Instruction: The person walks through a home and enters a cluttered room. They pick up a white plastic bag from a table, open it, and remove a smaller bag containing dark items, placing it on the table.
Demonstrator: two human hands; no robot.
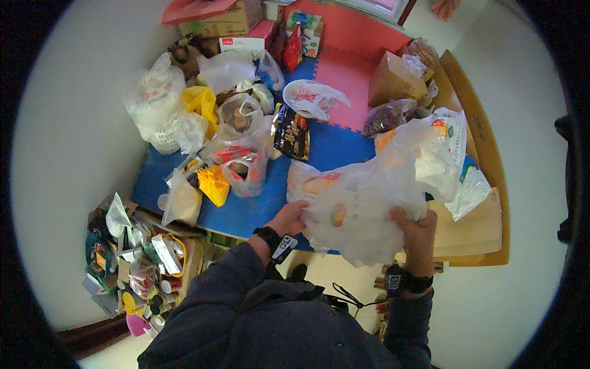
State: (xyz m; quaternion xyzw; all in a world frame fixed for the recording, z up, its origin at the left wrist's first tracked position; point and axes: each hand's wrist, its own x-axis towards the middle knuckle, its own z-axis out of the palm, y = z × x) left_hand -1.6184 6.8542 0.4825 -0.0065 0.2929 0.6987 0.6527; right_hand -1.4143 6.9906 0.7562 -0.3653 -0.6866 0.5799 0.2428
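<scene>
A large translucent white plastic bag (364, 207) is stretched between my two hands over the front edge of the blue foam mat (253, 217). My left hand (292, 217) grips its left side. At its right side my right hand (418, 230) is closed on the plastic. An orange-printed package (318, 182) shows at the bag's upper left; whether it lies inside or behind cannot be told. Just beyond stands a black printed pouch (291, 133), next to a white bowl (299, 94) with a plastic bag on it. Both wrists wear black bands.
Several tied plastic bags (242, 157), a yellow bag (214, 184) and a bag of pale grains (183, 198) crowd the left. A cardboard box (396, 80), a printed white bag (454, 133) and flattened cardboard (465, 226) are at right. Lower left, a cluttered box (193, 267) adjoins the mat.
</scene>
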